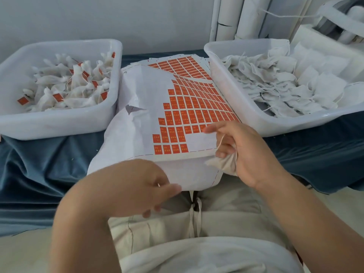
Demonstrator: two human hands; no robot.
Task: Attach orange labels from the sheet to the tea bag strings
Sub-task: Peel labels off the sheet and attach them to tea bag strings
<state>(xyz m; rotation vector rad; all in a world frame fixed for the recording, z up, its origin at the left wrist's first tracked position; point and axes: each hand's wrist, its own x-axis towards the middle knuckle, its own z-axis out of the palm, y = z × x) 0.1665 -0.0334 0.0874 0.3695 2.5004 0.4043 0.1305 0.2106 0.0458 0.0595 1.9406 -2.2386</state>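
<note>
Tea bag, soft, featherlight, crushable: lies bunched under curled fingers of right hand at near corner of label sheet; limp string best pinched near free end, thin tacky orange labels by a corner; left hand fingers blurred, grip unclear.

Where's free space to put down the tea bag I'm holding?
Bare blue cloth lies in front of the left tub, left of the label sheet, and a smaller patch in front of the right tub. The sheet's peeled white part is also free. Both tubs are crowded; the sheet fills the gap between them.
</note>
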